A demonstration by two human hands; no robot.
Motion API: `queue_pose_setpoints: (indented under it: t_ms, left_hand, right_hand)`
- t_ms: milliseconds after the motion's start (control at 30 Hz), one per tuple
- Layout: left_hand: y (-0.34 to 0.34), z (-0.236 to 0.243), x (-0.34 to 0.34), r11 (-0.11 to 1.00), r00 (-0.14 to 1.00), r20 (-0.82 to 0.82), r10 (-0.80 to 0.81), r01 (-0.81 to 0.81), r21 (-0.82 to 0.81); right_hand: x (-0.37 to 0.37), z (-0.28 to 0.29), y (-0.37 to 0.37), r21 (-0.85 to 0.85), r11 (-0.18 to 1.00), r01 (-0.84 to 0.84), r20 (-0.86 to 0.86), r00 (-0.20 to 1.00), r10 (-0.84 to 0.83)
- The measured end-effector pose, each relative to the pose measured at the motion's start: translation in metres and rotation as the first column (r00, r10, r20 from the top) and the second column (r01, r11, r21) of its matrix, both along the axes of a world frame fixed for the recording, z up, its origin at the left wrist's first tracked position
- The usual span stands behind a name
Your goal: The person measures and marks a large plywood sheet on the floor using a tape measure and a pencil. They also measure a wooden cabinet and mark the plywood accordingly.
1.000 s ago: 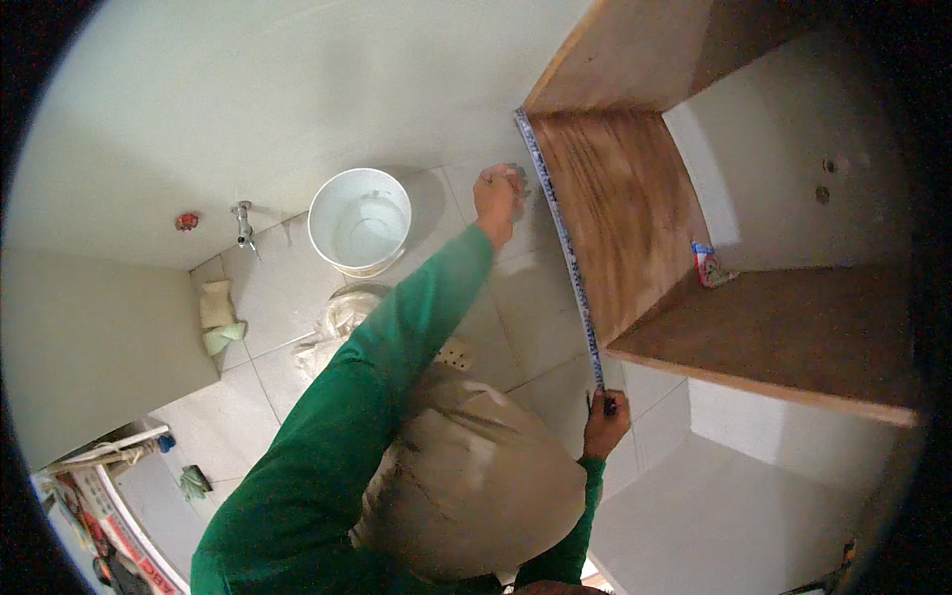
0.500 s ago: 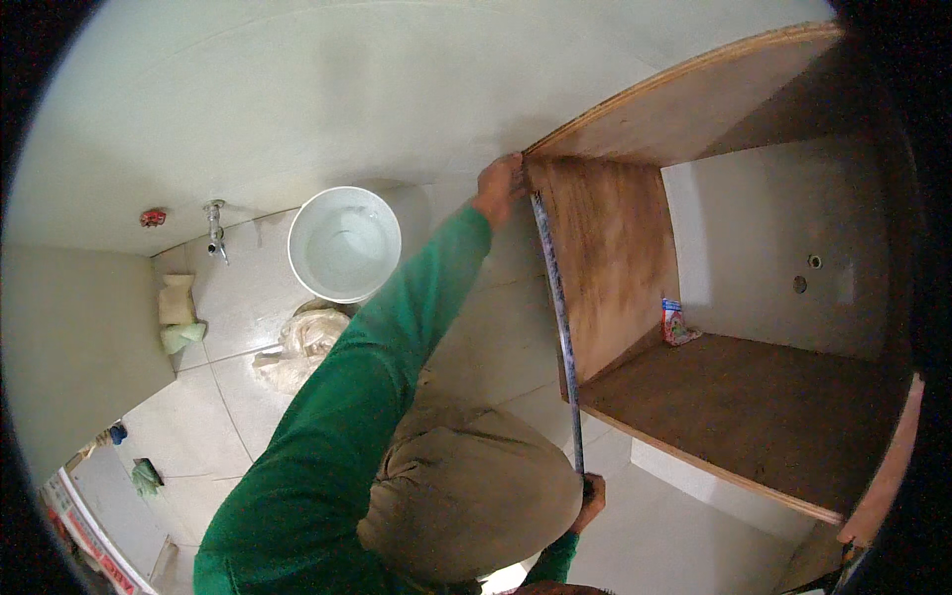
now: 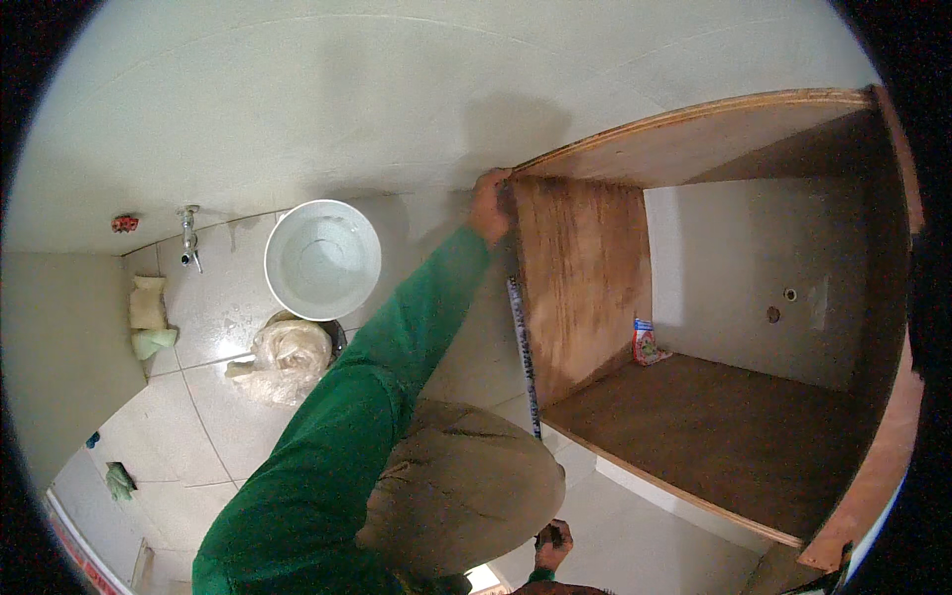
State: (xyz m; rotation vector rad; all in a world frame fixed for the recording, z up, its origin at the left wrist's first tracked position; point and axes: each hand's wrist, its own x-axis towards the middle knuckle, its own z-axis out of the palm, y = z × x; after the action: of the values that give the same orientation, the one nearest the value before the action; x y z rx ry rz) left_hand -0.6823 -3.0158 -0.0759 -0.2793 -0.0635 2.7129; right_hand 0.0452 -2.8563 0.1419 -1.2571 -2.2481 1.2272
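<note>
My left hand [image 3: 490, 206] is closed at the upper front corner of an open plywood cabinet [image 3: 585, 278], its fingertips partly hidden against the edge. Down in front of the cabinet's side panel runs a narrow strip with dark markings, the blade of a tape measure [image 3: 524, 342]. The blade's upper end is below my left hand and apart from it; its lower end passes out of sight behind my bent knee [image 3: 466, 486]. Below the knee my right hand [image 3: 557, 543] is closed around a small dark object, apparently the tape measure's case.
A white bucket of water [image 3: 323, 260] stands by the wall, left of my arm. Crumpled clear plastic [image 3: 288, 357] lies beside it on the tiles. A metal tap [image 3: 188, 236] juts from the wall. A small colourful packet [image 3: 647, 342] sits inside the cabinet.
The blade has shortened, its upper end dropping away from the cabinet's top corner. My right hand has moved lower and slightly left. My left hand stays at the corner while the view shifts.
</note>
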Motion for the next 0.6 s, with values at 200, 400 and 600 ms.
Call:
queue_pose_setpoints:
  t_ms: [200,400,600]
  left_hand:
    - [0.019,-0.004,0.051,0.500,0.807,-0.561,0.184,-0.568,-0.654]
    - [-0.032,-0.049,0.030,0.763,0.971,-0.007,0.240,-0.193,-0.617]
    - [-0.084,0.193,0.136,0.762,0.965,-0.064,0.253,-0.240,-0.601]
  right_hand:
    - [0.026,-0.002,0.003,0.037,0.999,-0.034,0.148,0.989,0.028]
    - [-0.012,-0.014,0.037,-0.127,0.989,-0.073,0.085,0.993,0.084]
    - [0.031,-0.047,0.024,-0.014,1.000,0.010,0.026,1.000,-0.009]
